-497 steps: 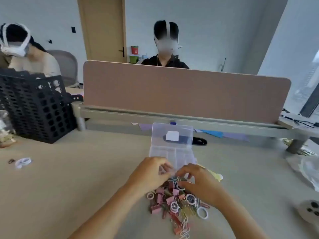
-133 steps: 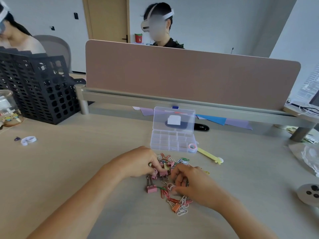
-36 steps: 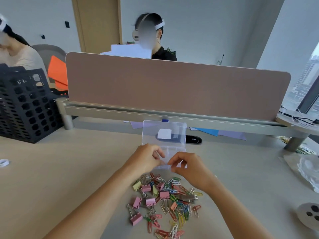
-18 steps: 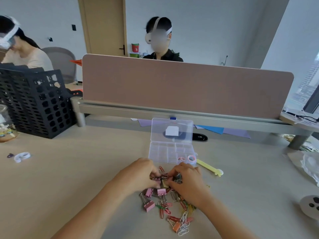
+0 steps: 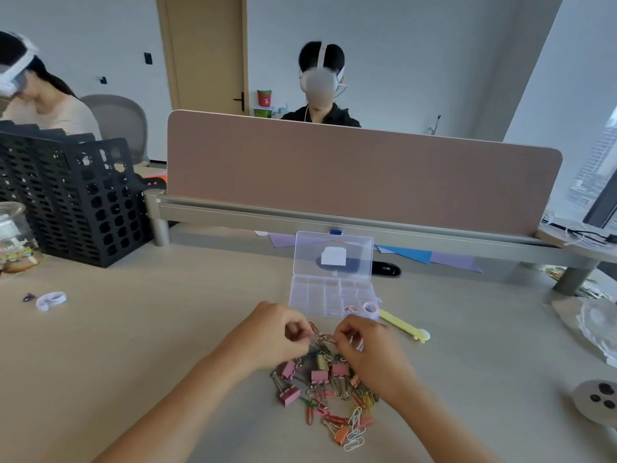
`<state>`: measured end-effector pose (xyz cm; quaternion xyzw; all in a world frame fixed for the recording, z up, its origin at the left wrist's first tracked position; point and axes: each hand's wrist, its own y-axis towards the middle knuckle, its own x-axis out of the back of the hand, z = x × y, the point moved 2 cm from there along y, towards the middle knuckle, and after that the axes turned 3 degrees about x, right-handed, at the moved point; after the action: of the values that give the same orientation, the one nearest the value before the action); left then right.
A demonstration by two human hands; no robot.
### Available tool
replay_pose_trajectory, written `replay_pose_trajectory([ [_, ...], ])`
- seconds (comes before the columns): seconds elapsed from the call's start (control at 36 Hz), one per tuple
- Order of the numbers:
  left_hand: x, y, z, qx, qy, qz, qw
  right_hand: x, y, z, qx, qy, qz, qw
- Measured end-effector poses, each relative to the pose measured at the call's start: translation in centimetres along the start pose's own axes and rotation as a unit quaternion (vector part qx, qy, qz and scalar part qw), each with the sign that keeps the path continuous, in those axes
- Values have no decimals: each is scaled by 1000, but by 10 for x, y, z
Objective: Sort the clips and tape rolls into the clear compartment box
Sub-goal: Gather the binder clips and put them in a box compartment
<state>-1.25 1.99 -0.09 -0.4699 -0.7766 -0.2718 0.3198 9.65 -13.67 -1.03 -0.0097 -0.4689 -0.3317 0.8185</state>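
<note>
A clear compartment box (image 5: pixel 329 297) stands open on the desk, lid upright, with small pink tape rolls (image 5: pixel 370 308) in its near right corner. In front of it lies a pile of pink binder clips (image 5: pixel 317 375) and coloured paper clips (image 5: pixel 354 426). My left hand (image 5: pixel 270 339) and my right hand (image 5: pixel 370 352) hover over the pile's far edge, fingertips pinched together on a tangle of paper clips (image 5: pixel 322 337) between them.
A yellow stick (image 5: pixel 404 325) lies right of the box. A white tape roll (image 5: pixel 50 299) sits far left near a glass jar (image 5: pixel 15 238) and a black mesh basket (image 5: pixel 73 198). A pink divider (image 5: pixel 360 172) runs behind, with two people beyond.
Both hands have lifted slightly off the pile and now pinch a few paper clips between them. The box and the tape rolls have not moved.
</note>
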Motion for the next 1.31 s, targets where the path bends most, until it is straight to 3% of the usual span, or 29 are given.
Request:
replay_pose_trajectory([
  [0.14, 3, -2, 6, 73, -145, -27, 986, -2, -7, -1, -70, 153, -22, 985],
  [0.22, 1, -3, 2, 131, -297, 19, 946, -3, -9, -2, -67, 214, -43, 974],
  [0.28, -2, -6, 0, 164, -340, 47, 925, -2, -10, -1, -57, 219, -47, 973],
  [0.36, -7, -6, 3, 158, -252, 73, 952, -1, -12, -4, -42, 231, -40, 971],
  [0.47, 1, -13, -10, 84, -110, 166, 976, 1, -14, -4, -1, 255, -15, 967],
  [0.58, 8, -15, 0, 16, 14, 178, 984, 5, -12, -2, 40, 124, 62, 990],
  [0.72, 10, -12, 15, 17, 99, 198, 975, 5, -11, -3, 99, 17, 149, 984],
  [1.06, 9, -7, 23, 14, 89, 150, 985, -6, -12, 3, 152, -62, 199, 966],
  [1.31, 8, -6, 25, 26, 52, 120, 991, -11, -9, -6, 109, -54, 205, 971],
])
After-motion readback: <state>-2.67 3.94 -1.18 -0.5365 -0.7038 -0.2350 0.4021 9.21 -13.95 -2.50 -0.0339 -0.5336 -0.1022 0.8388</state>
